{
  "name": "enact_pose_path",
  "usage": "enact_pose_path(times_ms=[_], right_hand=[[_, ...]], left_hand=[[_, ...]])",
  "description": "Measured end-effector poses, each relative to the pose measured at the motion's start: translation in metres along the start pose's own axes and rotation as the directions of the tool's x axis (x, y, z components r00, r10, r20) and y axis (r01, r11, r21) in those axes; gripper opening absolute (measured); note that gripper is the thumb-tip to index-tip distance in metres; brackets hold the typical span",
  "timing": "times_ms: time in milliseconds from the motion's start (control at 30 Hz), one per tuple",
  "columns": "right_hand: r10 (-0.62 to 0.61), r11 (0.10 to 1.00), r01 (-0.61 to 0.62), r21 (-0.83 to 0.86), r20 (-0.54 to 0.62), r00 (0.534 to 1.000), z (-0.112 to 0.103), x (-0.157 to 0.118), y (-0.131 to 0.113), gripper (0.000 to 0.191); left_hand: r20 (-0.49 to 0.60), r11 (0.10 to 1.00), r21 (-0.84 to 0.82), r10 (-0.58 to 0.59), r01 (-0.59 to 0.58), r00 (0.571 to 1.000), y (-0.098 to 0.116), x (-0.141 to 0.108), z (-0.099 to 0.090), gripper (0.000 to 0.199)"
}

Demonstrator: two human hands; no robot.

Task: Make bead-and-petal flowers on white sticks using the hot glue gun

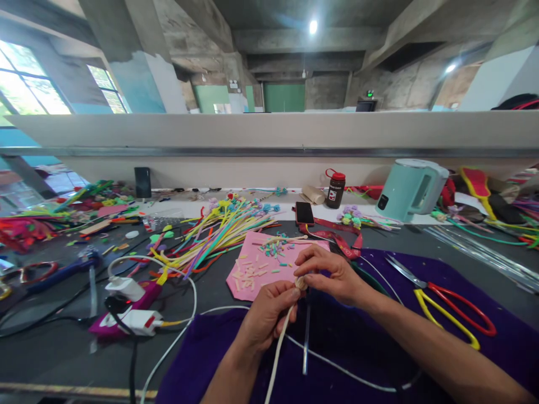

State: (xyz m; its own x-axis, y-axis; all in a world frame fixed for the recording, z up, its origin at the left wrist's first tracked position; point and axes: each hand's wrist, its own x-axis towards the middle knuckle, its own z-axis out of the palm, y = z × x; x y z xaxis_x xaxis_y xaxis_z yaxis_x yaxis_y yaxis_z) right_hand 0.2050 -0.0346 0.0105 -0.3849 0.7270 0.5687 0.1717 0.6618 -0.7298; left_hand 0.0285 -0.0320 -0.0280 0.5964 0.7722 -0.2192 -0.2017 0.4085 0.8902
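Note:
A small cream-coloured coiled piece (pixel 300 283) is pinched between my two hands, with a long cream strip (pixel 278 359) hanging down from it. My left hand (pixel 269 314) is closed on the piece from the left and below. From the right, my right hand (pixel 332 275) touches its top with thumb and fingertips. A thin clear stick (pixel 306 342) points down beneath my hands. Just behind them lies a pink sheet (pixel 236 275) with short cream pieces (pixel 248 275) and small teal pieces (pixel 275 247) on it.
Scissors (pixel 442 303) lie open on purple cloth (pixel 374 264) at right. At left are a power strip (pixel 105 320), cables and a glue gun (pixel 63 275). Behind stand colourful stems (pixel 223 230), a phone (pixel 304 213), a bottle (pixel 336 189) and a kettle (pixel 412 191).

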Motion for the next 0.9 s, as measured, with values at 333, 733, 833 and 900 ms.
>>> enact_pose_path(times_ms=[333,733,833,900], right_hand=[[-0.052,0.990,0.060,-0.131,0.064,0.997,0.0054,-0.0008,-0.0040,0.016],[-0.019,0.990,0.014,-0.140,-0.032,0.999,0.0081,-0.0008,0.0015,0.016],[0.001,0.995,-0.006,-0.102,-0.049,0.999,0.0083,-0.0009,0.0028,0.016],[0.022,0.998,-0.025,-0.050,-0.045,0.999,0.0078,-0.0010,0.0037,0.016]], left_hand=[[-0.055,0.999,0.036,0.018,-0.016,0.998,-0.0017,-0.0003,-0.0005,0.022],[-0.013,1.000,-0.002,0.022,-0.022,1.000,0.0003,-0.0012,-0.0005,0.021],[-0.021,1.000,0.020,-0.006,0.006,1.000,0.0007,-0.0013,-0.0003,0.020],[-0.036,0.999,0.030,-0.011,0.012,0.999,0.0014,-0.0011,0.0003,0.019]])
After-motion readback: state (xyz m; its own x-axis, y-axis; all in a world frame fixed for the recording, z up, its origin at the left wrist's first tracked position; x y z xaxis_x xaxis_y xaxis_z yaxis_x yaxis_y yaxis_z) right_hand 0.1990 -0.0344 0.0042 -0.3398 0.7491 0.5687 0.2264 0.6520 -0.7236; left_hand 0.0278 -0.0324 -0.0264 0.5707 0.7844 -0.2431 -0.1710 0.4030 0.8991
